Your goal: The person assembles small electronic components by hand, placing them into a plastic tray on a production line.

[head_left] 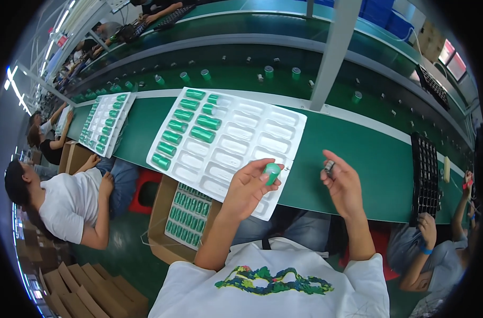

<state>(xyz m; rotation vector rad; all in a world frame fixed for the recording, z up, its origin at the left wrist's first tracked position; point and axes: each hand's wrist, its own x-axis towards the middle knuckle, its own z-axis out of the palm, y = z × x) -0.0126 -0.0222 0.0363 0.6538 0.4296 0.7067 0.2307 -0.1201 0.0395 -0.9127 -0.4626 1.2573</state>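
Note:
Over the near right edge of a white moulded tray [241, 153], my left hand [247, 188] is closed on a green cylinder [272, 172], gripped between thumb and fingers. To the right, above the green bench, my right hand [343, 185] pinches a small metallic part [329, 167], too small to name more closely. Green cylinders [180, 115] lie on their sides in the tray's two left columns. Bare white pockets show across the tray's middle and right.
Beyond the tray runs a green conveyor with upright green cylinders [268, 72] and small metal parts. A grey post [334, 53] rises at its edge. A cardboard box [162, 233] with filled trays stands below left. A black rack [424, 177] sits right. Co-workers sit on both sides.

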